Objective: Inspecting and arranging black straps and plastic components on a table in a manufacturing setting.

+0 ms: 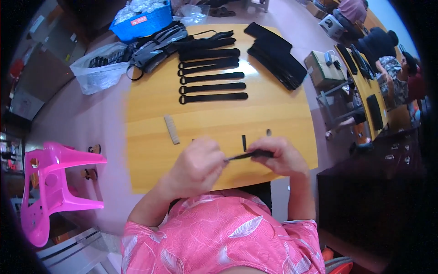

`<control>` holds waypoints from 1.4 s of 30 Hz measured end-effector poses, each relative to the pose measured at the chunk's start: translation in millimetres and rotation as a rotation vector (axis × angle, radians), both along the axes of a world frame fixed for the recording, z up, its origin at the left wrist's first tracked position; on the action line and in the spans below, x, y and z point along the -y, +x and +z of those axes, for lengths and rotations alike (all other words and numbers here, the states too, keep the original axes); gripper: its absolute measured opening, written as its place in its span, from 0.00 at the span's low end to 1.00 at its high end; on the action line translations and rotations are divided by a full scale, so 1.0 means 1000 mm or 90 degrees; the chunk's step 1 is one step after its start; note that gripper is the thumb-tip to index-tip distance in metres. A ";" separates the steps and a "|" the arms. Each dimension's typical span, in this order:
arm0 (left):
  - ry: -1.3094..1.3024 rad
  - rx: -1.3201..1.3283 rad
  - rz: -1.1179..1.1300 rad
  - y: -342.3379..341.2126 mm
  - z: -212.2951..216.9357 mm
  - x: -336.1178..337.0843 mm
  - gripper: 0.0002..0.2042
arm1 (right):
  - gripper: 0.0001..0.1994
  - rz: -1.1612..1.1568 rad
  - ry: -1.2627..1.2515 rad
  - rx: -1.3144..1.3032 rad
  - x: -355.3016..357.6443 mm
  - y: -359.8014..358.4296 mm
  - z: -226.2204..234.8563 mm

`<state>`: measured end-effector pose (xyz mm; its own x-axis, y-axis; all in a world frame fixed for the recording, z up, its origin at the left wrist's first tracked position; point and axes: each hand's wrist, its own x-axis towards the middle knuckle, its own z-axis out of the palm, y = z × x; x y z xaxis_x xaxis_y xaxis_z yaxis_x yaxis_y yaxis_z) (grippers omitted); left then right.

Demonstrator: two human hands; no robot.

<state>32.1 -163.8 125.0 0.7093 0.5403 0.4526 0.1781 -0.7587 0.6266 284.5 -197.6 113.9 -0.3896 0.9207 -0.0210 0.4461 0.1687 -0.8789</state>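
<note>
Over the near part of the table, a black strap (244,155) is stretched between my hands. My left hand (199,163) is closed in a pinch at its thin left end. My right hand (282,154) grips the wider, folded part, with the fingers curled around it. Just beyond the strap lies a short black strip (244,143), and a small grey oval piece (268,132) rests beyond my right hand. Up the table from my left hand is a beige ribbed strip (171,129). Several black straps with looped left ends (213,97) are laid in a row farther off.
Black fabric pieces (277,57) are stacked at the far right, and grey-black bundles (159,48) at the far left. A clear plastic bin (93,77) and a blue basket (142,25) stand past the left edge. A pink stool (57,176) is on the left; other people sit at right.
</note>
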 end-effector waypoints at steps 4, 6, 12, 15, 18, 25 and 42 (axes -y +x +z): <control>-0.094 0.052 0.196 -0.029 -0.020 -0.024 0.05 | 0.06 -0.166 -0.072 0.109 -0.022 0.008 -0.005; -0.115 0.032 0.262 -0.034 -0.037 -0.037 0.05 | 0.06 -0.168 -0.048 0.112 -0.036 0.006 -0.019; 0.018 -0.037 0.447 -0.036 -0.093 -0.065 0.05 | 0.06 -0.250 0.038 0.211 -0.077 -0.012 -0.047; 0.026 -0.102 0.566 -0.033 -0.103 -0.076 0.06 | 0.07 -0.308 -0.023 0.265 -0.096 -0.023 -0.060; 0.044 -0.156 0.608 -0.033 -0.112 -0.086 0.06 | 0.08 -0.335 0.025 0.321 -0.106 -0.028 -0.072; 0.080 -0.149 0.660 -0.033 -0.122 -0.095 0.08 | 0.11 -0.356 0.100 0.386 -0.111 -0.035 -0.076; 0.053 -0.153 0.641 -0.037 -0.118 -0.095 0.09 | 0.14 -0.375 0.088 0.318 -0.111 -0.026 -0.076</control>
<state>-5.1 -68.7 6.7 0.0237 0.9066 0.4213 0.8669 -0.2285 0.4430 258.9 -86.2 37.9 0.1898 0.9797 0.0649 0.8329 -0.1257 -0.5390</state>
